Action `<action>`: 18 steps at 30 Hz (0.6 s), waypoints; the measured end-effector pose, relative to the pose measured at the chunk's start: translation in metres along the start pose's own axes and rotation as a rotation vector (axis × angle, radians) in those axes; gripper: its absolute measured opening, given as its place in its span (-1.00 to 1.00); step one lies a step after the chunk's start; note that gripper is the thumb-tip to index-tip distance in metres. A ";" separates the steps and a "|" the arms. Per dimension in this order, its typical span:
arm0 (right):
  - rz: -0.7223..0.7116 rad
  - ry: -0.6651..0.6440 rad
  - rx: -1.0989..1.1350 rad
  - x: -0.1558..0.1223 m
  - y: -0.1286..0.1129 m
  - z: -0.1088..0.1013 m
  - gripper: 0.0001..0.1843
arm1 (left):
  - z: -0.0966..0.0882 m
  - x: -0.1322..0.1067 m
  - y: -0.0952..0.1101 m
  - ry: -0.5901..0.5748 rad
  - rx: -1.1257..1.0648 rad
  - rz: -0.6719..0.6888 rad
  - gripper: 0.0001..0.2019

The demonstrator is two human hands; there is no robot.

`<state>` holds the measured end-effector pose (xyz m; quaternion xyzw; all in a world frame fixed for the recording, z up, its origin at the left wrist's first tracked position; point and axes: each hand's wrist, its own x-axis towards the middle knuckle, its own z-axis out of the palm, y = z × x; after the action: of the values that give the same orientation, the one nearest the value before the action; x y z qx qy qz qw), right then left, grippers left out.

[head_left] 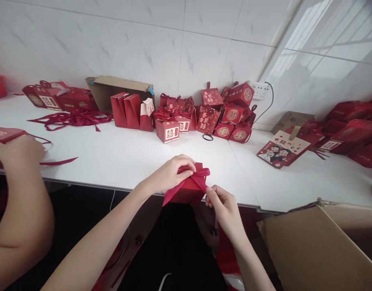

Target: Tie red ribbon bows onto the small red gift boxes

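A small red gift box (188,190) stands at the front edge of the white table. Across its top lies a red ribbon (201,174) looped into a bow, with one wide tail hanging down to the left. My left hand (178,171) pinches the ribbon between thumb and fingers at the middle of the bow. Just right of the box, my right hand (220,202) is closed, its thumb and forefinger gripping the ribbon near the box's edge. The far sides of the box are hidden.
Finished-looking red boxes (223,115) stack against the tiled wall. Loose ribbons (73,118) lie left of an opened carton (101,95). A black ring (207,137) and printed bag (282,149) sit rightward. A large cardboard box (319,242) stands front right. A co-worker's hand (20,149) works at left.
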<state>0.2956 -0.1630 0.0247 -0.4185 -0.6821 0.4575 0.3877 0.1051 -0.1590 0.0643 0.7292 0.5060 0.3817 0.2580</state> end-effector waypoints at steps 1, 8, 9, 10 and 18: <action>0.005 -0.008 0.019 -0.001 0.000 0.002 -0.55 | 0.001 0.001 0.000 0.008 -0.005 -0.018 -0.86; 0.042 -0.011 0.060 -0.006 0.003 0.006 -0.60 | 0.004 0.003 -0.003 0.051 -0.038 -0.052 -0.90; 0.036 -0.003 0.062 -0.007 0.003 0.007 -0.61 | 0.004 0.003 -0.003 0.051 -0.045 -0.053 -0.90; 0.026 0.001 0.060 -0.007 0.003 0.006 -0.63 | 0.004 0.004 -0.003 0.049 -0.052 -0.060 -0.91; -0.103 -0.053 0.253 0.011 0.021 -0.010 -0.50 | 0.010 0.000 -0.006 0.157 -0.083 -0.065 -0.87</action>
<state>0.3052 -0.1453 0.0094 -0.3187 -0.6496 0.5300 0.4422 0.1097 -0.1567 0.0539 0.6688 0.5319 0.4498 0.2597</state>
